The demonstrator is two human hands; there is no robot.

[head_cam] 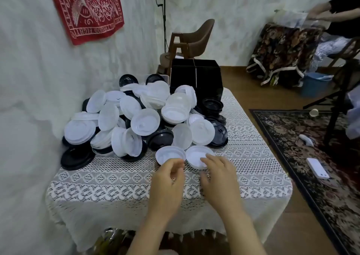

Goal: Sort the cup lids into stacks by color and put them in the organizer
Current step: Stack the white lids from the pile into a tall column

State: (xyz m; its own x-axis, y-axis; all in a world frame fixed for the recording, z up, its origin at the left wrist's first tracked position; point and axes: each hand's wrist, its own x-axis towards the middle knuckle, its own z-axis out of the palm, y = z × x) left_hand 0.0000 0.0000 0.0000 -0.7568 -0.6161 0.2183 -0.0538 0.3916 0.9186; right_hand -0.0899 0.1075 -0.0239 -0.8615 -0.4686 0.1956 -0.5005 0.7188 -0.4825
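Note:
A heap of white lids (pixel 145 121) and black lids (pixel 77 158) covers the back left of the lace-covered table (pixel 116 180). Behind the heap stands the black organizer (pixel 195 77), its top divided into compartments. Two white lids lie flat side by side at the front of the heap. My left hand (pixel 169 178), fingers loosely curled, touches the near rim of the left white lid (pixel 169 153). My right hand (pixel 218 174) rests its fingertips on the right white lid (pixel 196 154), with the thumb off it.
A brown chair (pixel 191 38) stands behind the organizer. The wall runs along the table's left side. On the right lie a patterned rug (pixel 303 143), a white phone (pixel 317 168) and a blue bin (pixel 313 84). Another person (pixel 339 13) sits at the far right.

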